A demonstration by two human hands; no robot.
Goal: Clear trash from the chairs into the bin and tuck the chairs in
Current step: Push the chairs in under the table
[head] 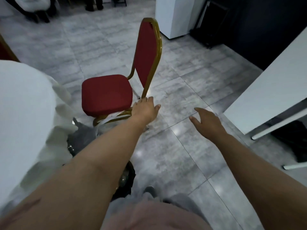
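A red padded chair [108, 93] with a gold metal frame stands on the grey tiled floor, its seat bare and facing left toward a table draped in a white cloth [25, 113]. My left hand [146, 108] reaches out to the chair's near right corner, fingers apart, touching or nearly touching the seat edge by the frame's upright. My right hand [207, 120] hovers open over the floor to the right of the chair, holding nothing. A dark round bin [127, 173] with a bag sits on the floor under my left forearm, mostly hidden.
A white table [274, 90] on metal legs stands at the right. A white pedestal [176, 15] and a dark cart are at the back right. Another red chair's edge [5, 50] shows at far left. Chair legs and a person's feet appear at the top.
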